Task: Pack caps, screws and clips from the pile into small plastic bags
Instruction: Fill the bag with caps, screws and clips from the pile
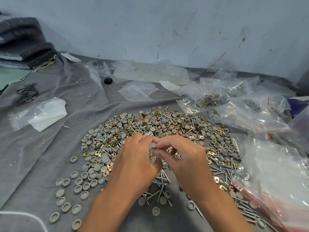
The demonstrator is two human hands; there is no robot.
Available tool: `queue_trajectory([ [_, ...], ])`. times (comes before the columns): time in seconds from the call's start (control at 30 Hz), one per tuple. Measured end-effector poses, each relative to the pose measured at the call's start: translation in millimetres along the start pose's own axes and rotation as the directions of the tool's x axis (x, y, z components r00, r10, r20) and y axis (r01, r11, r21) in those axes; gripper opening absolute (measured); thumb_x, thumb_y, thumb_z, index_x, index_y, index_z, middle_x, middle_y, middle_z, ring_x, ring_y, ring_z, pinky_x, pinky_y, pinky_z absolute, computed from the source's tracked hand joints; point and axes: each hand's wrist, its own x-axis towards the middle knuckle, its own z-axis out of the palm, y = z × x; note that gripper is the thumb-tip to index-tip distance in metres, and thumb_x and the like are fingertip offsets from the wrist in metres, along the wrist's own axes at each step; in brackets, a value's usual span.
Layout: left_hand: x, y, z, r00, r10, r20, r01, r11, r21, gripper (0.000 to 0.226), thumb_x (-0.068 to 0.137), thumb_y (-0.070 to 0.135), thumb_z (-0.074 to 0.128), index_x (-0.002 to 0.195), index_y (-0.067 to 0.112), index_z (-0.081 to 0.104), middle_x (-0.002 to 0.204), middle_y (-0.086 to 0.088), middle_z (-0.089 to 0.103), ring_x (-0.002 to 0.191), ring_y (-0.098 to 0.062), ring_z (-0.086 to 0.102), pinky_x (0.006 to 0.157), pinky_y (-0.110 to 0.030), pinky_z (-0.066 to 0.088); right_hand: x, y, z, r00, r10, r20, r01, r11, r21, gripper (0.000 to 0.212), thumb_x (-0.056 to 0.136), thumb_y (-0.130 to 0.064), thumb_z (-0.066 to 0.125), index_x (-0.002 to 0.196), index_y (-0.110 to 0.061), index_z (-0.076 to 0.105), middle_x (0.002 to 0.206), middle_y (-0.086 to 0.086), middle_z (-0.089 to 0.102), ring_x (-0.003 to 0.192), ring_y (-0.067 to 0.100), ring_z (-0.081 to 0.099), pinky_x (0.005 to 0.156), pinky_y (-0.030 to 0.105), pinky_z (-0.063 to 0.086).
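both hands meet above the heap of grey round plastic caps, silver screws and brass clips (150, 131) on the grey cloth-covered table (41, 156); left hand (135, 158) and right hand (182, 156) fingers curl, pinching a small clear plastic bag (152, 149) holding a few parts.

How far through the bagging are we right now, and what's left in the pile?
Done: one clear plastic bag behind the pile already holds caps and brass clips. In hand: the left hand and right hand pinch a small clear bag with a few parts inside, above the pile. Left: most of it. The heap of grey round caps, steel screws and brass square clips is large, and empty red-striped zip bags wait on the right.
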Motion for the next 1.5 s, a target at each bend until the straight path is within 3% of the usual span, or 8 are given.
queue_trajectory([
  [0.43,0.4,0.2,-22.5,0.995,0.026,-0.099,-0.061,0.926,-0.372,0.034,0.086,0.03,0.073,0.117,0.042,0.066,0.102,0.024,0.058,0.092,-0.004,0.058,0.074,-0.015,0.047,0.6,18.9,-14.1,0.944,0.323,0.065,-0.321,0.946,-0.039,0.028,0.089,-0.033,0.072,0.115,-0.031,0.061,0.107,-0.022,0.062,0.102,-0.002,0.059,0.082,0.016,0.048],
  [0.6,5.7,0.9,-48.4,0.992,0.002,0.126,0.126,-0.062,-0.99,0.028,0.08,0.017,0.064,0.103,0.021,0.079,0.09,0.001,0.073,0.093,-0.02,0.073,0.093,-0.048,0.057,8.5,19.1,-17.7,0.692,0.616,0.378,-0.72,0.625,0.3,0.066,0.084,-0.064,0.056,0.142,-0.034,0.047,0.129,-0.016,0.063,0.115,0.001,0.062,0.097,0.031,0.053],
  [0.73,11.0,-3.2,-53.1,0.982,-0.104,0.159,0.117,-0.327,-0.938,0.039,0.079,0.02,0.054,0.106,0.009,0.079,0.066,0.007,0.062,0.068,-0.012,0.066,0.077,-0.046,0.061,12.1,10.6,-21.1,0.579,0.406,0.707,-0.804,0.138,0.578,0.052,0.097,-0.041,0.051,0.135,-0.005,0.055,0.116,0.013,0.072,0.1,0.03,0.071,0.084,0.037,0.061],
  [0.83,14.7,-8.8,-57.2,0.943,-0.227,0.245,0.115,-0.468,-0.876,0.052,0.077,0.02,0.054,0.124,0.002,0.068,0.063,0.008,0.045,0.058,-0.01,0.047,0.068,-0.036,0.06,8.8,3.6,-19.7,0.629,0.333,0.703,-0.767,0.115,0.632,0.036,0.09,-0.028,0.065,0.118,-0.006,0.065,0.107,0.014,0.073,0.089,0.026,0.072,0.08,0.036,0.061],
  [1.0,13.3,-15.4,-59.9,0.921,-0.275,0.275,0.133,-0.442,-0.887,0.04,0.084,0.032,0.054,0.096,0.005,0.082,0.08,0.007,0.057,0.057,-0.007,0.055,0.092,-0.039,0.056,4.8,-0.7,-18.0,0.681,0.325,0.657,-0.726,0.176,0.665,0.038,0.085,-0.024,0.072,0.117,-0.007,0.058,0.1,0.008,0.075,0.092,0.021,0.073,0.083,0.034,0.06],
  [1.13,12.7,-14.4,-59.8,0.934,-0.269,0.235,0.109,-0.411,-0.905,0.052,0.095,0.048,0.054,0.121,0.006,0.07,0.115,-0.008,0.072,0.104,-0.024,0.071,0.09,-0.053,0.057,2.5,-5.3,-14.6,0.713,0.334,0.617,-0.696,0.224,0.682,0.026,0.083,-0.026,0.075,0.106,-0.017,0.066,0.101,0.01,0.076,0.096,0.024,0.074,0.079,0.028,0.058],
  [1.33,16.1,-13.3,-48.9,0.89,-0.441,0.117,0.08,-0.102,-0.992,0.012,0.088,0.026,0.071,0.098,0.019,0.072,0.085,0.006,0.073,0.082,-0.007,0.071,0.082,-0.039,0.061,-0.3,-3.0,-15.6,0.666,0.364,0.651,-0.745,0.284,0.603,0.036,0.08,-0.024,0.078,0.112,-0.017,0.064,0.109,0.013,0.075,0.106,0.029,0.072,0.083,0.029,0.059],
  [1.5,11.7,-12.9,-39.3,0.961,-0.273,0.049,0.071,0.075,-0.995,0.016,0.08,0.033,0.08,0.093,0.024,0.079,0.084,0.004,0.072,0.076,-0.006,0.068,0.07,-0.026,0.059,4.7,-3.5,-28.4,0.713,0.433,0.551,-0.693,0.555,0.461,0.044,0.083,-0.049,0.067,0.124,-0.034,0.06,0.121,-0.022,0.068,0.111,-0.003,0.064,0.086,0.014,0.054],
])
